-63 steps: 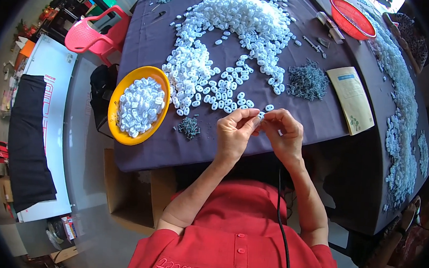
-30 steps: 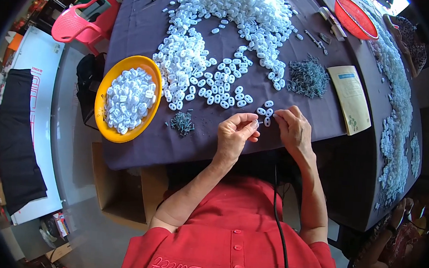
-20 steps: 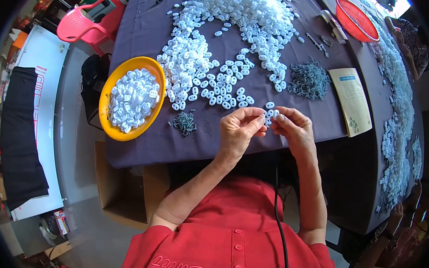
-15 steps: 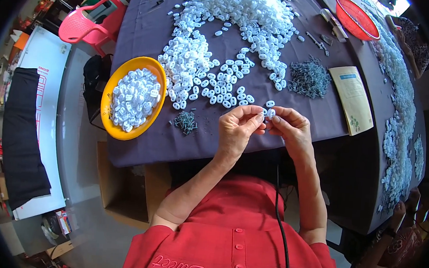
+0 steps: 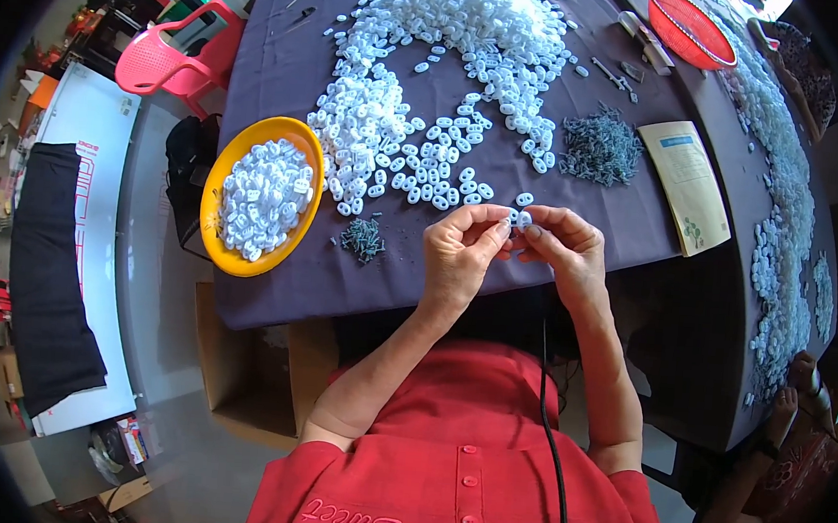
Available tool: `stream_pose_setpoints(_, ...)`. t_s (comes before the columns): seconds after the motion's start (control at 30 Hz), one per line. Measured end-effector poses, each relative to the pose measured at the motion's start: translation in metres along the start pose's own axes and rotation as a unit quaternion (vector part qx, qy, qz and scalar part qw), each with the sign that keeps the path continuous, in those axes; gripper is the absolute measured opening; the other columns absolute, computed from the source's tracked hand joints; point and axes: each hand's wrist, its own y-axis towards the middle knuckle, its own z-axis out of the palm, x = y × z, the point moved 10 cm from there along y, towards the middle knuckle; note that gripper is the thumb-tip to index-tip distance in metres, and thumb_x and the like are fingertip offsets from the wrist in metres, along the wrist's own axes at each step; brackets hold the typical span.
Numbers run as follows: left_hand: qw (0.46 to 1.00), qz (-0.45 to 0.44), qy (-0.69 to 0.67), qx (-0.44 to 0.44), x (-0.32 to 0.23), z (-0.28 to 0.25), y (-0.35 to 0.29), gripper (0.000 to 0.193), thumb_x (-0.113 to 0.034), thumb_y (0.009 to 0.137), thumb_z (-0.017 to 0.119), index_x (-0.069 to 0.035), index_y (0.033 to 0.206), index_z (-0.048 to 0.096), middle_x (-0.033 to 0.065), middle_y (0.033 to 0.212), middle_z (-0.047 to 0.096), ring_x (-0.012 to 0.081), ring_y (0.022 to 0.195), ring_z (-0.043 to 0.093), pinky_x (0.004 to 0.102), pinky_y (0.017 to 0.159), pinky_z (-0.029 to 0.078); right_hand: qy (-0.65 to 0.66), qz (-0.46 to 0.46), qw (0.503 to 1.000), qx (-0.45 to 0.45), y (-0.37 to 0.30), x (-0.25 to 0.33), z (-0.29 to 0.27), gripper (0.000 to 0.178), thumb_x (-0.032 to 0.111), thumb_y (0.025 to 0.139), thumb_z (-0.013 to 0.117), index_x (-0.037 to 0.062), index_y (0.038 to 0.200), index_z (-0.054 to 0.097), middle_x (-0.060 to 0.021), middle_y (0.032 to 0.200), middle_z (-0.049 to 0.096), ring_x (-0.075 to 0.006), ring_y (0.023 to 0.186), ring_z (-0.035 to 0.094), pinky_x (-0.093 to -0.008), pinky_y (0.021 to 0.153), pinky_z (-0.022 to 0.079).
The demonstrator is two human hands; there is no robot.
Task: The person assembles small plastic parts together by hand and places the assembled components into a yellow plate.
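Note:
My left hand (image 5: pixel 461 257) and my right hand (image 5: pixel 572 260) meet above the table's near edge, thumbs and fingertips pinched close together. Between them is a small white oval plastic piece with holes (image 5: pixel 524 219), gripped from both sides; whether a second part is in the left fingertips is too small to tell. Just beyond the fingers lies a loose white piece (image 5: pixel 524 199). A big heap of the same white pieces (image 5: pixel 465 17) spreads across the cloth farther away. Small grey pins or screws lie in a pile to the right (image 5: pixel 602 146) and a smaller pile (image 5: pixel 362 239) left of my hands.
A yellow bowl (image 5: pixel 210 233) of white pieces sits at the table's left edge. At right are a paper packet (image 5: pixel 687 183) and a red basket (image 5: pixel 690 30). More white pieces line another table (image 5: pixel 777 287), with other people's arms beside it. A pink chair (image 5: pixel 176 55) stands far left.
The view has shifted slightly. My hands keep their pinch on the white piece, their fingertips now a little closer together.

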Motion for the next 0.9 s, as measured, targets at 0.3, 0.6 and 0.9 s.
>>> stream_pose_setpoints(0.3, 0.999, 0.028, 0.042, -0.021, -0.008, -0.006, -0.001, 0.012, -0.001, 0.081, 0.060, 0.003, 0.092, 0.063, 0.0061, 0.079, 0.063, 0.0100, 0.065, 0.060, 0.0232, 0.057, 0.051, 0.002, -0.003, 1.000, 0.001, -0.002, 0.008, 0.010, 0.018, 0.003, 0.083, 0.060, -0.0028, 0.100, 0.060, -0.0071, 0.085, 0.065, -0.0147, 0.073, 0.064, -0.0236, 0.062, 0.053)
stream_pose_setpoints(0.6, 0.995, 0.051, 0.081, -0.026, -0.008, -0.006, -0.002, 0.010, -0.002, 0.081, 0.061, 0.001, 0.090, 0.064, 0.0047, 0.077, 0.064, 0.0091, 0.065, 0.060, 0.0216, 0.056, 0.050, -0.044, -0.048, 0.998, -0.002, -0.002, 0.009, 0.011, 0.016, 0.002, 0.083, 0.059, -0.0022, 0.098, 0.060, -0.0051, 0.083, 0.064, -0.0121, 0.074, 0.064, -0.0227, 0.063, 0.051)
stream_pose_setpoints(0.9, 0.997, -0.011, 0.064, -0.037, 0.010, -0.013, 0.002, 0.009, -0.002, 0.080, 0.063, 0.001, 0.089, 0.064, 0.0044, 0.076, 0.064, 0.0083, 0.065, 0.060, 0.0219, 0.059, 0.052, -0.053, -0.075, 0.996, -0.013, 0.001, 0.003, 0.012, 0.014, -0.001, 0.082, 0.058, -0.0025, 0.096, 0.062, -0.0031, 0.080, 0.064, -0.0069, 0.074, 0.059, -0.0192, 0.066, 0.047)
